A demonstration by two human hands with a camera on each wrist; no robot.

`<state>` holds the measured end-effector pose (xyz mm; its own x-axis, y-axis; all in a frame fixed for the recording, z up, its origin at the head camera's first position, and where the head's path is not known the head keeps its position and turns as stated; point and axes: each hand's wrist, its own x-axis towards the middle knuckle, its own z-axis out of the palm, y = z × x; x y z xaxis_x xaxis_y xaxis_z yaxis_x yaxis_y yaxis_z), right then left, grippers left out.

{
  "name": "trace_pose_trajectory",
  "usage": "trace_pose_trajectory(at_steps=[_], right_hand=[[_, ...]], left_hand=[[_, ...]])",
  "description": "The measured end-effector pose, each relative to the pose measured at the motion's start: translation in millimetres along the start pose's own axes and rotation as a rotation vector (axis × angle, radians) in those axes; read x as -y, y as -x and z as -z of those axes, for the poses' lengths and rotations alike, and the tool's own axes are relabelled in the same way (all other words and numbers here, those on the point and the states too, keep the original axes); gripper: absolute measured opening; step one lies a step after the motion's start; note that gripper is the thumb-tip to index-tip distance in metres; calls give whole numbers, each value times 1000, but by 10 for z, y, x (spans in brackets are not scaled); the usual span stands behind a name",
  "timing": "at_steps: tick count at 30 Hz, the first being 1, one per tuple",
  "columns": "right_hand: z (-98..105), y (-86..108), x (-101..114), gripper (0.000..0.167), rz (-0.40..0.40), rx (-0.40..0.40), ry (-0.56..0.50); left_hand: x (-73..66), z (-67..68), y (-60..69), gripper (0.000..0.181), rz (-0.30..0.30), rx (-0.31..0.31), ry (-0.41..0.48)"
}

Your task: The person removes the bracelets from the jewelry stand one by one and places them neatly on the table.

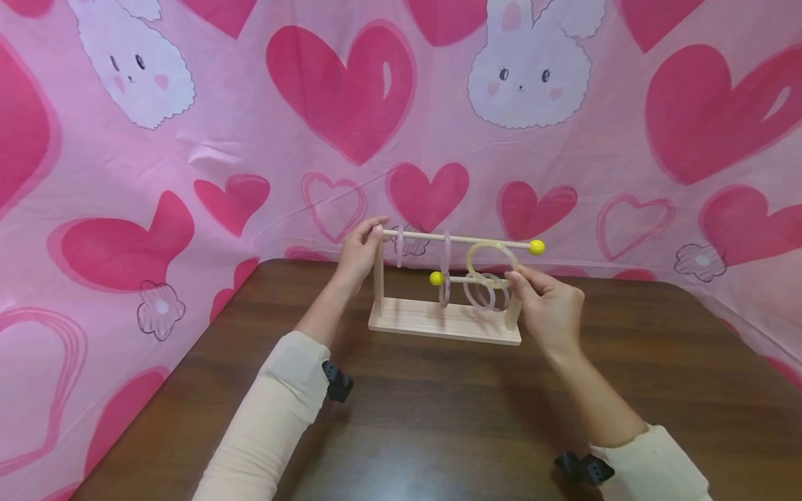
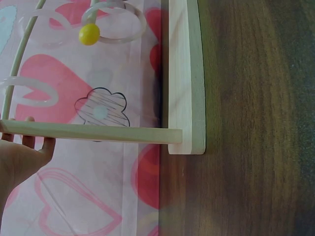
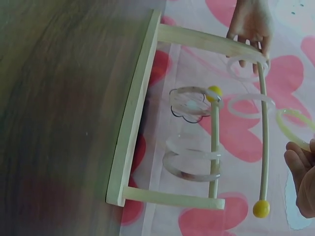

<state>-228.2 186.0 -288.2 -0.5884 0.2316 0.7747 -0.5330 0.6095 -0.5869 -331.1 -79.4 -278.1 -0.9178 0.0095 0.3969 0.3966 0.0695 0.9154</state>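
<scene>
A wooden bangle rack [image 1: 438,324] has two posts and two rods tipped with yellow balls. My left hand [image 1: 358,259] grips the top of its taller left post. Between thumb and fingers, my right hand [image 1: 554,313] pinches a pale yellow bangle [image 1: 493,243]. The right wrist view shows this yellow bangle [image 3: 285,127] apart from the upper rod [image 3: 264,147], on its near side. Two pale pink bangles hang on the upper rod, one near the left post [image 1: 399,249], another mid-rod [image 1: 447,254]. Several translucent purplish-grey bangles [image 3: 189,174] hang on the lower rod [image 3: 214,132].
The rack stands on a dark brown wooden table [image 1: 401,417]. Behind and to the sides hangs a pink cloth [image 1: 250,139] printed with hearts and rabbits. The upper rod's free end carries a yellow ball [image 1: 537,247]; the lower rod's yellow ball [image 1: 436,278] points left.
</scene>
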Motion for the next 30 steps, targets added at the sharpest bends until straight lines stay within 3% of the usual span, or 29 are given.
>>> trace_pose_trajectory(at_steps=[8,21,24,30], right_hand=[[-73,61,71,18,-119,131,-203],[-207,167,72,15,-237,374,-168],[-223,158,86,18,-320,468,-213],[-237,131,77,27,-555,645,-443]], left_hand=[[6,1,-4,31,1,7,12],[12,-8,-6,30,-2,-5,19],[17,-1,-6,30,-2,-3,23],[23,-3,-17,31,-10,0,30]])
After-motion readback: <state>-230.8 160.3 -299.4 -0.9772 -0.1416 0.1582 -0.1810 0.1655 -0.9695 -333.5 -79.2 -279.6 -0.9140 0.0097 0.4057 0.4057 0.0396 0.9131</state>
